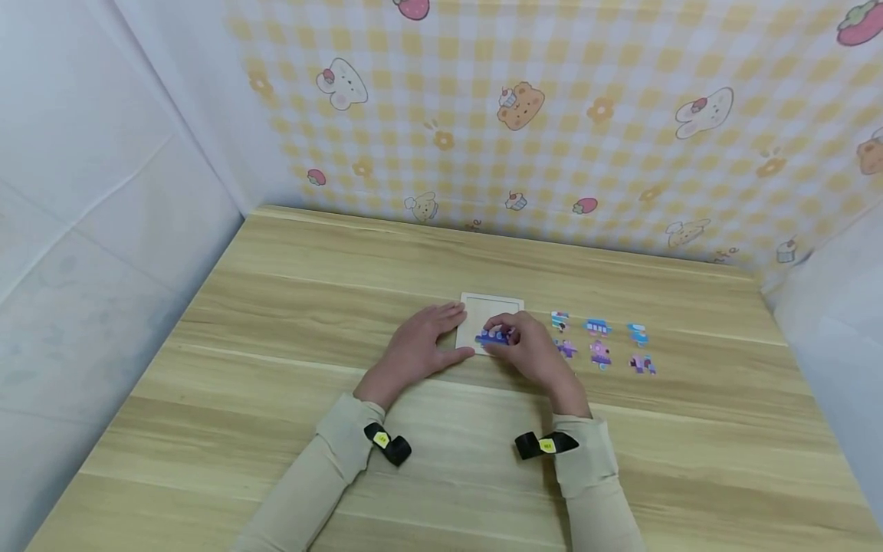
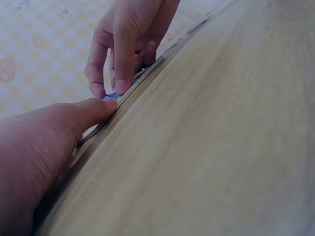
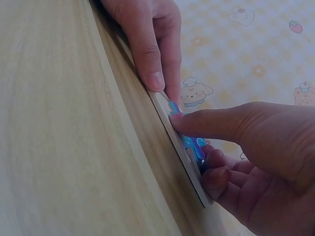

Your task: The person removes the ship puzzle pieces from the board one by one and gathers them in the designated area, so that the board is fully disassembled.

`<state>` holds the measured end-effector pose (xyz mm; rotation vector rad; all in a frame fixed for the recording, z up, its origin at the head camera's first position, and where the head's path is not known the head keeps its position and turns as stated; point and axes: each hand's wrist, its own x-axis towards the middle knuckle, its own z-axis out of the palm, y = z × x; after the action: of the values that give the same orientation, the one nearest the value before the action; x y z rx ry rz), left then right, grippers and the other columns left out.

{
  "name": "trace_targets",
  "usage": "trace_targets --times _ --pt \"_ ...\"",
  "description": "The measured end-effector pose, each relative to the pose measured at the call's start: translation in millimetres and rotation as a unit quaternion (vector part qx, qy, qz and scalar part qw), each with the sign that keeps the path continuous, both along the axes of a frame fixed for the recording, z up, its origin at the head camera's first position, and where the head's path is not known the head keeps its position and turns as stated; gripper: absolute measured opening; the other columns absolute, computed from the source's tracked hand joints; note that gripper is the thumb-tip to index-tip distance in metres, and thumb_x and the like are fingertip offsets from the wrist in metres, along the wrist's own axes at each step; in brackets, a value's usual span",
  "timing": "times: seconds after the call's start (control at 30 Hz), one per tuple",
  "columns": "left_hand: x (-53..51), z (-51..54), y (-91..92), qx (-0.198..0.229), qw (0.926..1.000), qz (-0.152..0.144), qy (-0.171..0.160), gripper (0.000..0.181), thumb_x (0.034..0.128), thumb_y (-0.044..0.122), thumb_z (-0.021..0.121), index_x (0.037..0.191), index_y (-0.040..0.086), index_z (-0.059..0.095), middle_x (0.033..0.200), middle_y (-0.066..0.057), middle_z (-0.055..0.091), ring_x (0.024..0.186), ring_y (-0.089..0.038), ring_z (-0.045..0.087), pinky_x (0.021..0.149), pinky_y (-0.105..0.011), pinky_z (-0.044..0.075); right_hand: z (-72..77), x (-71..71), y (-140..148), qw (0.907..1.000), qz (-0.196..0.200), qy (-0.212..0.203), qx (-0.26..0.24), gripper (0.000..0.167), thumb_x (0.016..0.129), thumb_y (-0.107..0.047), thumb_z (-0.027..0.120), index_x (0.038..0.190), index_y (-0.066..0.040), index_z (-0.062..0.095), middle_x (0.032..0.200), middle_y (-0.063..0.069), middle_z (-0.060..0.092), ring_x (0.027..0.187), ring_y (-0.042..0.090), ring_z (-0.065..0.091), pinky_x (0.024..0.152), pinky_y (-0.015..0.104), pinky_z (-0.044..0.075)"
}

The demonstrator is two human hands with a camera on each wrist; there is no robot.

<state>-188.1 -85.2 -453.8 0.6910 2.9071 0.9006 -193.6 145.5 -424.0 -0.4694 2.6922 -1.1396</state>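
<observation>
A pale wooden puzzle tray (image 1: 493, 297) lies on the table in the head view. At its lower edge is a blue-purple puzzle piece (image 1: 488, 336), which my right hand (image 1: 536, 350) pinches between thumb and fingers. In the right wrist view the piece (image 3: 187, 141) shows turquoise and purple colours and lies at the tray edge, with the right thumb (image 3: 216, 120) on it. My left hand (image 1: 417, 346) rests against the tray's left side, fingers stretched towards the upper part and thumb at the lower left corner. The right hand hides part of the tray.
Several loose jigsaw pieces, such as a blue one (image 1: 598, 327) and a pink-purple one (image 1: 600, 354), lie in two rows right of the tray. Behind the wooden table (image 1: 331, 284) hangs a yellow checked cloth (image 1: 469, 161). A white wall covering (image 1: 103, 192) stands on the left.
</observation>
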Motion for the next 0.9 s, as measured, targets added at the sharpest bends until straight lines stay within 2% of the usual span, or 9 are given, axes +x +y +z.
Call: trace_targets --times 0.17,0.33,0.43,0.57,0.73,0.9 --pt "-0.4 -0.5 0.0 -0.001 1.0 0.0 -0.002 0.075 0.0946 0.056 0.07 0.152 0.011 0.053 0.161 0.001 0.044 0.151 -0.021 0.036 0.127 -0.039 0.025 0.0 -0.4 2 0.9999 0.005 0.0 -0.014 0.021 0.095 -0.011 0.076 0.117 -0.013 0.076 0.102 0.01 0.064 0.084 0.023 0.053 0.072 0.033 0.046" --pt "-0.9 -2.4 -0.1 -0.005 1.0 -0.002 0.0 0.075 0.0949 0.057 0.069 0.152 0.011 0.052 0.161 0.001 0.044 0.151 -0.02 0.036 0.126 -0.038 0.025 -0.9 -0.3 6 0.999 0.012 0.001 -0.042 0.02 0.097 -0.008 0.072 0.117 -0.012 0.077 0.09 0.005 0.065 0.074 0.019 0.053 0.065 0.03 0.045" --pt "-0.9 -2.3 -0.2 -0.006 1.0 -0.003 0.001 0.075 0.0949 0.057 0.069 0.152 0.011 0.053 0.161 0.0 0.044 0.151 -0.021 0.036 0.126 -0.039 0.025 -0.3 -0.3 8 0.9979 0.003 0.004 -0.065 0.02 0.099 -0.009 0.071 0.118 -0.011 0.077 0.089 0.004 0.066 0.073 0.018 0.054 0.062 0.027 0.045" --pt "-0.7 -0.2 0.1 -0.006 1.0 -0.005 -0.004 0.076 0.095 0.057 0.069 0.153 0.011 0.052 0.161 0.0 0.044 0.152 -0.021 0.036 0.127 -0.039 0.025 6.2 1.9 13 0.9932 -0.033 -0.002 -0.112 0.019 0.098 -0.016 0.073 0.116 -0.009 0.077 0.093 0.007 0.07 0.069 0.018 0.056 0.056 0.025 0.047" --pt "-0.9 -0.4 0.4 -0.008 0.9999 -0.006 -0.007 0.076 0.0953 0.057 0.068 0.153 0.011 0.051 0.162 0.001 0.043 0.152 -0.019 0.035 0.127 -0.036 0.022 19.4 12.7 33 0.9882 -0.068 -0.016 -0.136 0.02 0.098 -0.023 0.074 0.109 -0.006 0.076 0.082 0.016 0.071 0.058 0.018 0.056 0.049 0.025 0.048" --pt "0.5 1.6 -0.8 -0.004 0.9999 -0.005 -0.011 0.076 0.095 0.055 0.069 0.153 0.01 0.051 0.162 0.0 0.043 0.152 -0.02 0.035 0.127 -0.037 0.023 25.4 31.8 75 0.991 -0.069 0.02 -0.113 0.019 0.099 -0.02 0.073 0.105 -0.004 0.079 0.071 0.014 0.064 0.058 0.014 0.054 0.048 0.024 0.045"
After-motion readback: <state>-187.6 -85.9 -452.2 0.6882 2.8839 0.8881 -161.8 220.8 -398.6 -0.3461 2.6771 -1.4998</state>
